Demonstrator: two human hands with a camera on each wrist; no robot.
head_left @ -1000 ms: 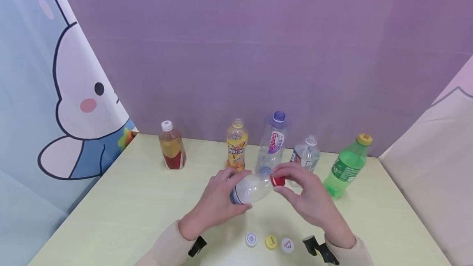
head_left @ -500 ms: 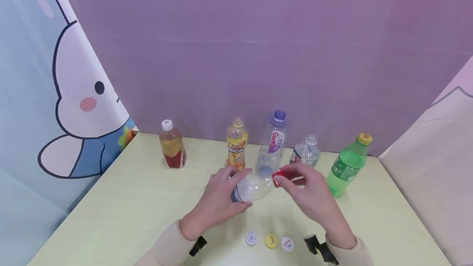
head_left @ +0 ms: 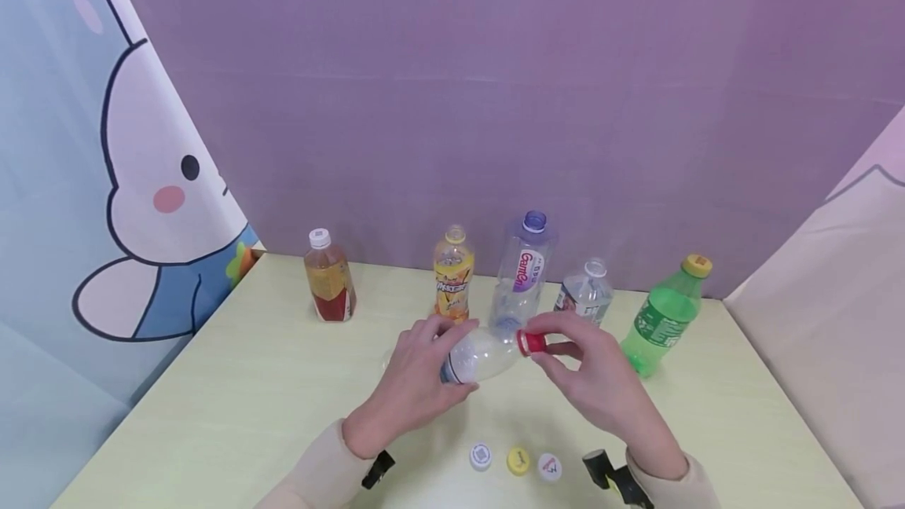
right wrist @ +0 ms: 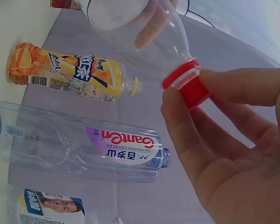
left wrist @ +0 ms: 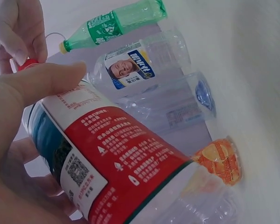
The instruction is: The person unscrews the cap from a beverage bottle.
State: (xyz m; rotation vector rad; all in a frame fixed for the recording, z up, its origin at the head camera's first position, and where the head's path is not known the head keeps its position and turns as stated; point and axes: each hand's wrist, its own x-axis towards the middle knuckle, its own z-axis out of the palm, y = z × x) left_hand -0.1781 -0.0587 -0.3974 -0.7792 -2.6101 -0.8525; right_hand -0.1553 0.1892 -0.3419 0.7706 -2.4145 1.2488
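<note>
My left hand (head_left: 417, 375) grips a clear plastic bottle (head_left: 488, 356) around its body. It lies almost level, its neck toward the right. Red, white and blue-green show on the bottle's label (left wrist: 126, 149) in the left wrist view. Thumb and fingertips of my right hand (head_left: 590, 371) pinch a red cap (right wrist: 192, 93) at the bottle's mouth. Below the cap a red ring (right wrist: 178, 70) circles the neck, with a pale band between them. Much of the label is hidden by the left hand in the head view.
Behind stand a white-capped brown bottle (head_left: 330, 287), an uncapped orange-label bottle (head_left: 453, 281), a tall uncapped clear bottle (head_left: 523, 277), a smaller uncapped clear bottle (head_left: 590, 297) and a yellow-capped green bottle (head_left: 663, 320). Two white caps (head_left: 481, 457) and a yellow cap (head_left: 518, 461) lie in front.
My right fingers have turned about the red cap, curling over it and then coming back to a pinch with more of the cap showing. The left hand and bottle stay nearly in place.
</note>
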